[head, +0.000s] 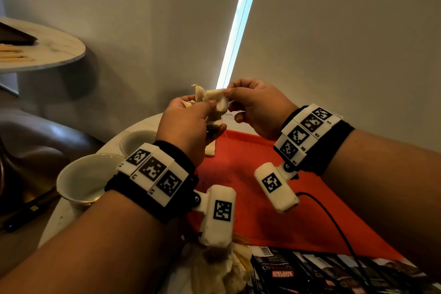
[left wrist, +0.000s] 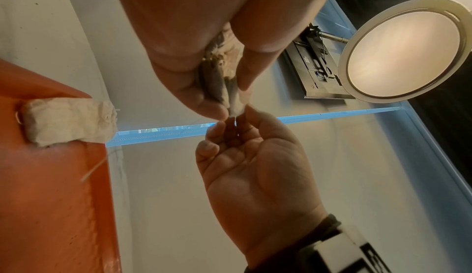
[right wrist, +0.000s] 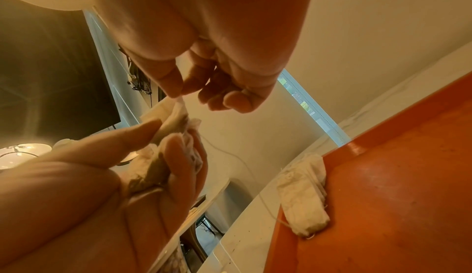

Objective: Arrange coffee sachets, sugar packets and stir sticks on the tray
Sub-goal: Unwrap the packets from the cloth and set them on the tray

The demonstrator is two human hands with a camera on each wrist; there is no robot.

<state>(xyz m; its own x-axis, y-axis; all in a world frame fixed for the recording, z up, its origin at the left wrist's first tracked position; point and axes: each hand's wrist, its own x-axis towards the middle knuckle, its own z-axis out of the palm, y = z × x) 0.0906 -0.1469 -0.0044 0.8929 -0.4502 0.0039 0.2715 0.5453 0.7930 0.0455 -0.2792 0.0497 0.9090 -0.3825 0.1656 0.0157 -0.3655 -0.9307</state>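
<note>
Head view shows both hands raised above the far edge of the orange tray, working on one crumpled pale paper sachet. Left hand has its fingers curled around the bulk of the sachet, thumb pressed on top. Right hand pinches the sachet's upper corner between thumb and forefinger, the other fingers loosely curled below.

Only this view takes in the near side: dark coffee sachets fanned along the near edge of the tray, a heap of crumpled pale paper to their left, two white cups on the white table left of the tray, and wooden stir sticks on a separate round table far to the left.

Left wrist view, looking up from beneath, shows what the head view hides: the right hand's fingertips closing on a thin tip of the sachet, and a second pale sachet lying on the tray's rim, overhanging its edge, with a thin string beside it.

Right wrist view shows the left hand's fingers wrapped round the sachet, brownish contents visible through the paper, and a thread trailing down toward the second sachet at the tray's edge.
</note>
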